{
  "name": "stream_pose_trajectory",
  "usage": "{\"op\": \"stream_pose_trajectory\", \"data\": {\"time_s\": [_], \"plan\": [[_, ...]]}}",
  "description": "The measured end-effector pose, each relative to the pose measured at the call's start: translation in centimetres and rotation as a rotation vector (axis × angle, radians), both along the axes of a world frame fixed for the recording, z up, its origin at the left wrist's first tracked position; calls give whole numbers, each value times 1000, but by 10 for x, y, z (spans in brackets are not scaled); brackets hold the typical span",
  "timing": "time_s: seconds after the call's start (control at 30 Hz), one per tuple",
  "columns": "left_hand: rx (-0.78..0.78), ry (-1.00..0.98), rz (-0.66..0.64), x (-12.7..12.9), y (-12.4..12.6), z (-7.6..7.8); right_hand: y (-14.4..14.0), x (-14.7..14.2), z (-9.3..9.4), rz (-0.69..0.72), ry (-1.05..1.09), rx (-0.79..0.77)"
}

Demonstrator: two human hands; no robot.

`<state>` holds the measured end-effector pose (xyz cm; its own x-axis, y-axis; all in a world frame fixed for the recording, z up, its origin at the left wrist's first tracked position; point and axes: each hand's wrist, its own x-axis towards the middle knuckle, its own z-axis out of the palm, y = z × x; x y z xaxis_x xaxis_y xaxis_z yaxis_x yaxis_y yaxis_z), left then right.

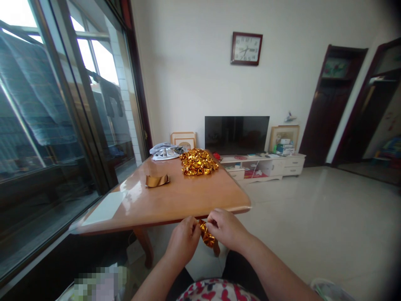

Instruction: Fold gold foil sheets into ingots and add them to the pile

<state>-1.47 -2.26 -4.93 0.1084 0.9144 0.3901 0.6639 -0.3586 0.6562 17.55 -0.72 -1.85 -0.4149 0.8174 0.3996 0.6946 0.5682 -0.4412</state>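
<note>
My left hand [183,241] and my right hand [226,228] meet just below the near edge of the wooden table [175,198]. Both pinch a small folded gold foil piece [206,236] between their fingertips. A heap of finished gold foil pieces [198,161] lies at the far end of the table. A curled strip of gold foil [157,180] rests on the table's left middle, apart from the heap.
A white and grey bag [166,151] sits at the table's far corner. Sliding glass doors [62,125] run along the left. A television [237,134] on a low white cabinet [266,165] stands against the far wall. Tiled floor [313,221] spreads to the right.
</note>
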Motion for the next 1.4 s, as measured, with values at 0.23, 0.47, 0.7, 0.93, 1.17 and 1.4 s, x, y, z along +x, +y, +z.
{"op": "stream_pose_trajectory", "data": {"time_s": [0.23, 0.47, 0.7, 0.93, 1.17, 1.4], "plan": [[-3, -36, -26, 3, -4, 3, 3, 0, -3, -16, -39, 39], [5, -15, -45, 2, -1, -1, 3, 0, -5, -38, -28, 45], [-9, -84, -52, 2, 1, -6, 4, -2, -6, -60, -25, 71], [-22, -137, -16, 1, 2, -8, 5, -3, -6, -36, 68, 38], [0, -273, 180, -8, 12, -17, 6, -1, -9, -106, 324, -131], [68, -301, 270, -12, 13, -21, 0, -18, -35, -112, 376, -347]]}}
